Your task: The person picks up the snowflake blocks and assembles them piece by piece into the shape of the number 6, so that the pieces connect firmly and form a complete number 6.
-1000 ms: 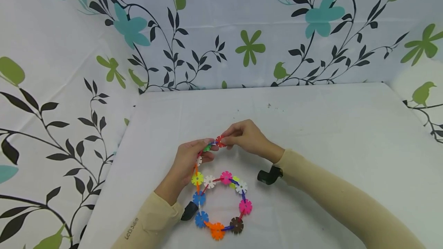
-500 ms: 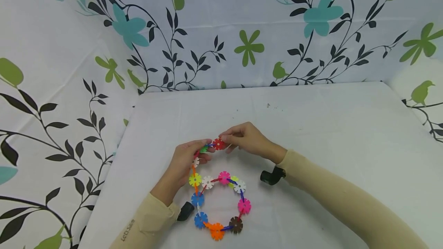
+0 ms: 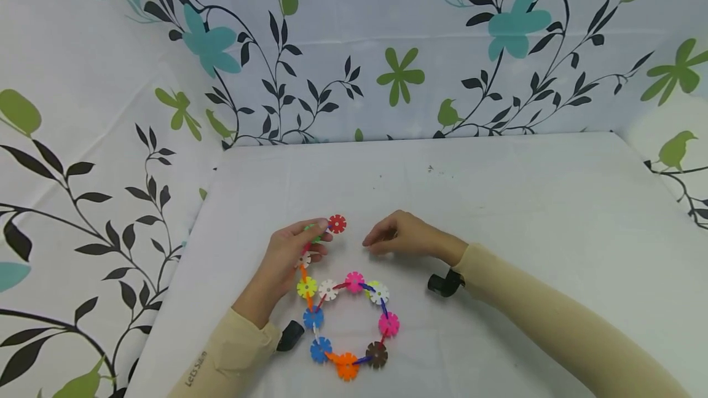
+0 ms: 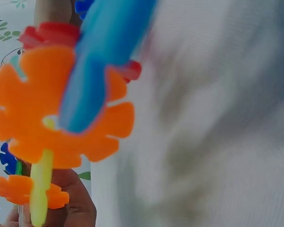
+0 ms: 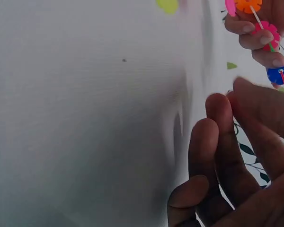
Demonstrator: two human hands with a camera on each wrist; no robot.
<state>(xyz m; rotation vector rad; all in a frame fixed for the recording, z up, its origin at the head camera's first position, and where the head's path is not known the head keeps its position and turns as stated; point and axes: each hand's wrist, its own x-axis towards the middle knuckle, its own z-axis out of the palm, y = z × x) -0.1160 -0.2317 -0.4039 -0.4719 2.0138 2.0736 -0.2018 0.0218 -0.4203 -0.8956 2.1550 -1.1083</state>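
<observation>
A chain of colourful notched plastic discs lies on the white table, curved into a ring with a tail running up to my left hand. That hand pinches the tail near a green disc. Beyond its fingertips sticks out a red disc, the free end of the tail. My right hand is apart from the chain, to the right of the red disc, fingers loosely bent and holding nothing. In the left wrist view, a large disc that looks orange and a blurred blue piece hide much of the hand.
White cloth covers the table. Behind it and at the left hang leaf-patterned curtains. Black wrist cameras sit beneath both sleeves. Small dark specks mark the cloth farther back.
My right hand has let go of the red disc and moved right and slightly nearer. My left hand has shifted a little left, still holding the tail of the chain.
</observation>
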